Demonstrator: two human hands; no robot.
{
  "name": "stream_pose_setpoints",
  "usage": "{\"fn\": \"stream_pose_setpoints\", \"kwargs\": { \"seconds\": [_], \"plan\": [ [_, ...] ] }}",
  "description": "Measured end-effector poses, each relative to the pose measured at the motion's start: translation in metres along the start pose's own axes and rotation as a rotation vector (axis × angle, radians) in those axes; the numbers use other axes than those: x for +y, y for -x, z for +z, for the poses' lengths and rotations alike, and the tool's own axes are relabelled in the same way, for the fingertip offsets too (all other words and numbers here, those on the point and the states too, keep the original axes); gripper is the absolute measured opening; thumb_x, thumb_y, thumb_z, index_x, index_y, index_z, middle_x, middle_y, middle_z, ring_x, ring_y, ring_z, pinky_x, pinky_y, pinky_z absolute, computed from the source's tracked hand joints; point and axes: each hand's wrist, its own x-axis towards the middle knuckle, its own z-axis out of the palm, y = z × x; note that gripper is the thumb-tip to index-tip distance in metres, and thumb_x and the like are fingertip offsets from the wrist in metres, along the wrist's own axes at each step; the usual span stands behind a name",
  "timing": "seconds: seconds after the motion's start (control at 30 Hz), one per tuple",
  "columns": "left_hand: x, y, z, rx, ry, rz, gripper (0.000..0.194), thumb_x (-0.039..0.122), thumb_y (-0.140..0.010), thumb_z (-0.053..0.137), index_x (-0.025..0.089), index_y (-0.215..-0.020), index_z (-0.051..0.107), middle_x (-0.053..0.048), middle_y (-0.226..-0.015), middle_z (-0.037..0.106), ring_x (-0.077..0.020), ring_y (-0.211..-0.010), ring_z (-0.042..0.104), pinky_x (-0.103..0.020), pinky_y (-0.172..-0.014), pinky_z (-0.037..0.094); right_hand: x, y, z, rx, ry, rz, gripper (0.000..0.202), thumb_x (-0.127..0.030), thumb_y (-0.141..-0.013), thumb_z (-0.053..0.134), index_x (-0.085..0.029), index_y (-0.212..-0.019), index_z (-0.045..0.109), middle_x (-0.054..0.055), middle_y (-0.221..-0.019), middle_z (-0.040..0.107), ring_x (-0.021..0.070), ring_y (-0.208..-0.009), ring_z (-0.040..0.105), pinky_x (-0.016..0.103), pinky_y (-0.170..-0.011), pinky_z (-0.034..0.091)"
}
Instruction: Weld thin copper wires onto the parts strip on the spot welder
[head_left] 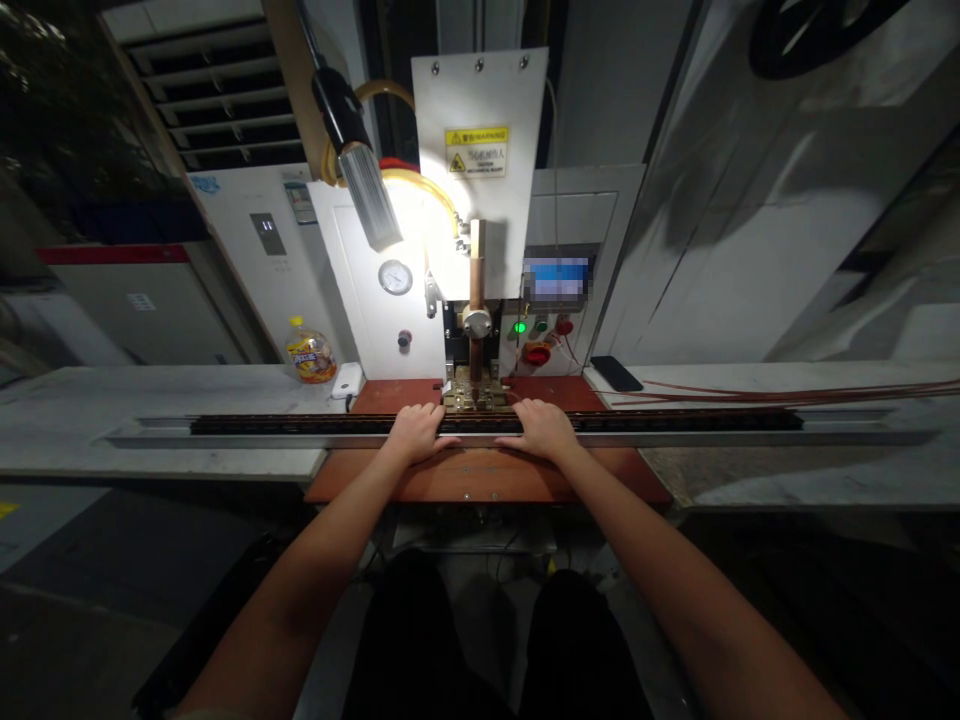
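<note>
A long metal rail (262, 440) with a dark strip along its top lies crosswise over the reddish-brown work board (480, 480). My left hand (416, 433) grips the rail left of the machine's middle, fingers over the top and thumb along the near side. On the other side my right hand (544, 432) grips the same rail in the same way. Between the hands, a copper-coloured vertical rod (476, 285) of the machine comes down to a brass-coloured fixture (474, 388) just behind the rail. Whether the rod's tip touches anything I cannot tell.
The white machine housing (480, 110) stands behind, with a lit work lamp (367, 190), a gauge (395, 277) and a small screen (559, 278). A yellow-capped bottle (311, 355) stands at left. At right lie a black phone (616, 373) and thin brown rods (787, 395).
</note>
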Motion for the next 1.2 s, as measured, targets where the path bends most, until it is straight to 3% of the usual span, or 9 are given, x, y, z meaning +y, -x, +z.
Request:
{"fn": "stream_pose_setpoints", "kwargs": {
  "seconds": [0.37, 0.8, 1.2],
  "plan": [
    [-0.002, 0.003, 0.002, 0.015, 0.014, -0.011, 0.066, 0.077, -0.080, 0.035, 0.018, -0.103, 0.056, -0.012, -0.099, 0.062, -0.0271, -0.090, 0.058, -0.037, -0.077, 0.038, -0.002, 0.001, 0.000, -0.001, 0.010, -0.008, 0.079, -0.084, -0.076, 0.031, -0.016, -0.104, 0.060, 0.015, -0.101, 0.063, 0.0265, -0.094, 0.057, 0.035, -0.080, 0.041],
    [-0.006, 0.004, -0.003, -0.030, 0.012, 0.011, 0.071, 0.079, -0.079, 0.032, 0.018, -0.108, 0.056, -0.013, -0.101, 0.063, -0.0274, -0.092, 0.059, -0.036, -0.077, 0.041, 0.011, 0.001, -0.008, -0.092, -0.023, -0.026, 0.080, -0.084, -0.074, 0.037, -0.018, -0.114, 0.056, 0.015, -0.108, 0.063, 0.0274, -0.099, 0.059, 0.034, -0.081, 0.043],
    [-0.035, 0.017, -0.007, -0.038, 0.034, 0.027, 0.064, 0.076, -0.080, 0.037, 0.020, -0.105, 0.057, -0.011, -0.099, 0.064, -0.0256, -0.092, 0.060, -0.035, -0.079, 0.041, 0.020, 0.007, -0.012, -0.141, -0.001, 0.016, 0.080, -0.085, -0.074, 0.036, -0.017, -0.109, 0.059, 0.016, -0.108, 0.066, 0.0285, -0.097, 0.062, 0.036, -0.079, 0.043]
  ]
}}
